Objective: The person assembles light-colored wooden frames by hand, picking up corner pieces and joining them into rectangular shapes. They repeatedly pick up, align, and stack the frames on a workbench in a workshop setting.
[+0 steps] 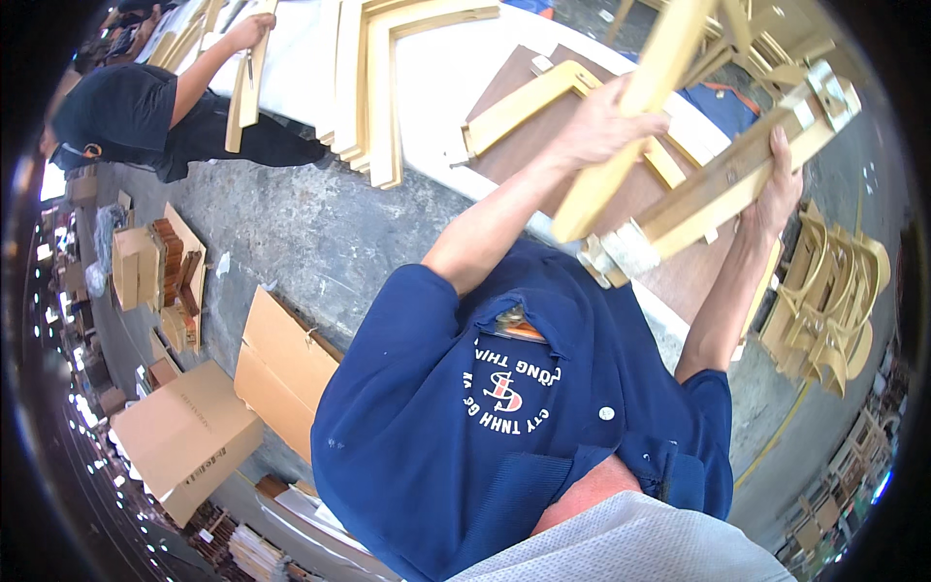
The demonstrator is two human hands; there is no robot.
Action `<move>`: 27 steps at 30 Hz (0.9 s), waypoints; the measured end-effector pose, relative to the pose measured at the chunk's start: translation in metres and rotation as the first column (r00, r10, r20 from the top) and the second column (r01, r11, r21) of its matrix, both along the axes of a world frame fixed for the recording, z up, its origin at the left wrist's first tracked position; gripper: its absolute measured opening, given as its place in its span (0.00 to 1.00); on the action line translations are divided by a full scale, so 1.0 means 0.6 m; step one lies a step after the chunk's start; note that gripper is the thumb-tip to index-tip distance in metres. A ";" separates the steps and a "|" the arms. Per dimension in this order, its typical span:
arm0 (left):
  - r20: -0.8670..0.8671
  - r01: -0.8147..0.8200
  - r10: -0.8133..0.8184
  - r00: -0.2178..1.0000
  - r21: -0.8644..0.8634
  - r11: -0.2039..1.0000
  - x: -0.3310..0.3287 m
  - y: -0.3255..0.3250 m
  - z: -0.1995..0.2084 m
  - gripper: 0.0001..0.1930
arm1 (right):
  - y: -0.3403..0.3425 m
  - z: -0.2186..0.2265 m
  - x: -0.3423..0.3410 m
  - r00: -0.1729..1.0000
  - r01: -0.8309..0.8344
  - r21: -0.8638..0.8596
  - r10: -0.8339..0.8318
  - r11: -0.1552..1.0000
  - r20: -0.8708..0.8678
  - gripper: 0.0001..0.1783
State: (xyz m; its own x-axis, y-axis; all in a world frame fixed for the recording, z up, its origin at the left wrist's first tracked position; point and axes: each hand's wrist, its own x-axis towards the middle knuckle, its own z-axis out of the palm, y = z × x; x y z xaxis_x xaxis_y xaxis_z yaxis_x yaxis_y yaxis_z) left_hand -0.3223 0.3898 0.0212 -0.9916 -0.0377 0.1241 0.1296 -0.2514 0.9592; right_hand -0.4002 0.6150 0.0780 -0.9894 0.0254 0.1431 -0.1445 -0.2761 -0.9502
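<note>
My left hand point(603, 128) is closed around a long, flat, pale wooden bar point(659, 63), raised at a slant over the work table. In my right hand point(776, 189) is a thick wooden bar assembly point(727, 184), a darker strip against a paler one, with whitish blocks and metal fittings at both ends. The lower end of the pale bar comes close to the assembly's near end; whether they touch I cannot tell. Behind my left wrist, an angled wooden frame piece point(524, 105) lies on a brown board point(504, 82) on the table.
Several angled wooden frames point(383, 97) rest across the white table point(427, 107). At far left a co-worker point(126, 112) holds wooden pieces. Cardboard boxes point(184, 427) stand on the grey floor at left; curved wooden parts point(824, 291) are stacked at right.
</note>
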 end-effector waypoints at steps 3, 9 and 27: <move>0.120 -0.073 0.058 0.991 0.121 0.990 0.063 -0.130 -0.026 0.19 | -0.003 0.005 0.013 0.999 0.013 0.077 -0.009 0.997 -0.043 0.27; 0.289 -0.360 0.258 0.922 0.390 0.848 0.166 -0.320 -0.145 0.23 | -0.042 0.017 0.009 0.979 0.164 0.150 -0.143 0.975 -0.146 0.24; 0.375 -0.469 0.306 0.875 0.499 0.729 0.150 -0.602 -0.229 0.30 | -0.367 -0.038 0.008 0.997 -0.063 0.096 0.068 0.993 -0.048 0.27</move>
State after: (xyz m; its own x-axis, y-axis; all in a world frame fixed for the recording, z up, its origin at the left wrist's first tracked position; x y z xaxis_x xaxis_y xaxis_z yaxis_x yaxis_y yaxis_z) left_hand -0.2323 0.0288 -0.1162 -0.8649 -0.4067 -0.2941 0.1149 -0.7310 0.6727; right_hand -0.3955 0.3947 0.0554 -0.9797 -0.0555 0.1926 -0.1785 -0.1959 -0.9643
